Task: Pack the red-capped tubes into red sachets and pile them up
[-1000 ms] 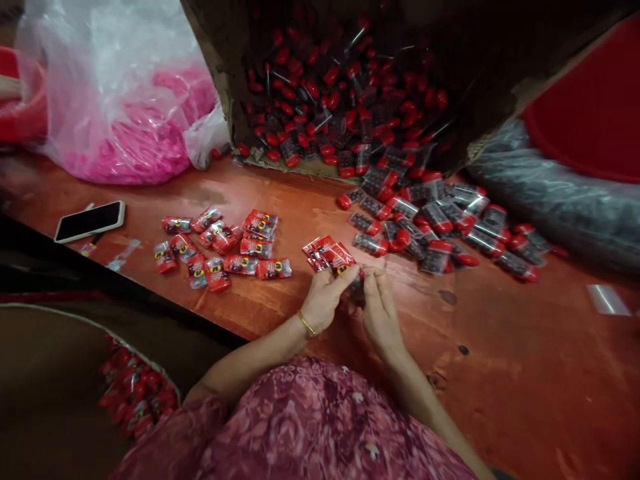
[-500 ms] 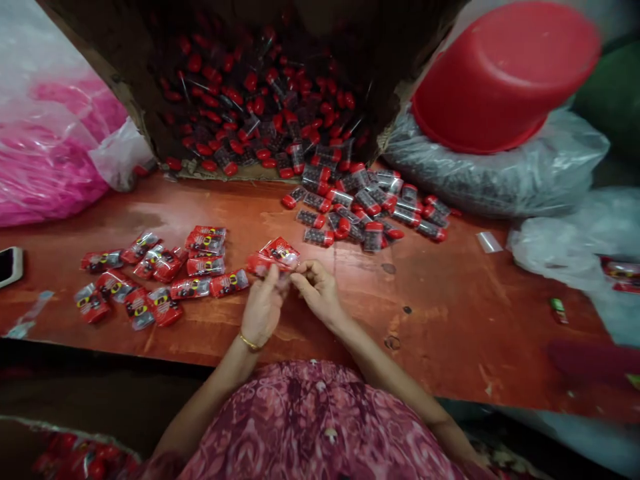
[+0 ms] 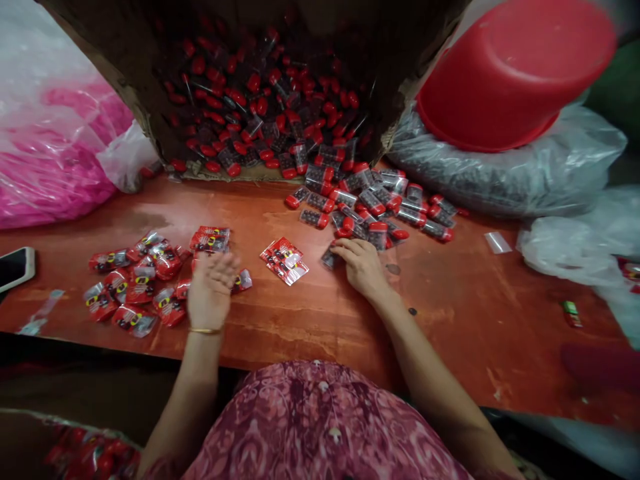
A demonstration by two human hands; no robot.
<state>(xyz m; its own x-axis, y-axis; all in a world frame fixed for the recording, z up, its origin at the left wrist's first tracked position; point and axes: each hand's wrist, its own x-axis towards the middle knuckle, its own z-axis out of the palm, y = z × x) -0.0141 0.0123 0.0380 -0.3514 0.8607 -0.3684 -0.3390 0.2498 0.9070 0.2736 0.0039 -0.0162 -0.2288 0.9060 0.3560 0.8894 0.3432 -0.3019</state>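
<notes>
My left hand (image 3: 210,287) hovers beside a group of red-wrapped packs (image 3: 143,283), fingers apart and nothing in them. Several more of these packs (image 3: 213,239) are partly hidden behind it. My right hand (image 3: 364,268) closes its fingers on a small clear container (image 3: 329,257) with dark contents; the hand covers one end. Between my hands a small stack of red printed sleeves (image 3: 285,261) lies on the table. Beyond the right hand is a loose heap of clear containers (image 3: 373,200) with red caps and dark bead-like contents.
A cardboard box (image 3: 145,127) on its side holds many red-capped containers. An upturned red bucket (image 3: 515,80) rests on a clear bag (image 3: 480,187). A pink-filled bag (image 3: 55,167) and a phone (image 3: 16,268) are at the left of the red-brown table (image 3: 300,333).
My left hand has moved left to the wrapped packs, leaving one there and opening. My right hand has moved right and taken hold of a container from the heap's near edge.
</notes>
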